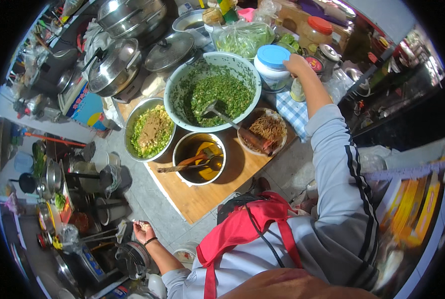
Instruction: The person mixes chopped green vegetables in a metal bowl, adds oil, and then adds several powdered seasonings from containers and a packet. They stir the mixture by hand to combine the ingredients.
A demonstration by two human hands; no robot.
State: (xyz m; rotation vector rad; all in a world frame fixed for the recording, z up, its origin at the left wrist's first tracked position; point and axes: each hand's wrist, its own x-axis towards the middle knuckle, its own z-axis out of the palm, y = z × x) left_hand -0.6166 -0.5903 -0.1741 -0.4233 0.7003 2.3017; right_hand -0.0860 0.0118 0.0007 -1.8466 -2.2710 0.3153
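Observation:
At the far right of the table, my right hand (297, 66) grips the edge of a blue lid (273, 55) on a white plastic jar (273, 76). My left hand (144, 232) hangs low at my left, away from the table, its fingers curled around something small and whitish that is too small to name. Beside the jar stands a large pale basin (173, 106) of chopped greens (224, 91), with a metal ladle (218, 112) lying in it. A metal bowl (128, 140) of chopped greens topped with brown powder (155, 129) stands to its left.
A pot of oil (176, 149) with wooden-handled utensils and a bowl of brown shreds (267, 127) stand near the wooden tabletop's (203, 202) front edge. Lidded pans (114, 69) crowd the back left. Behind the jar are a bag of greens (244, 37) and a red-lidded jar (318, 31).

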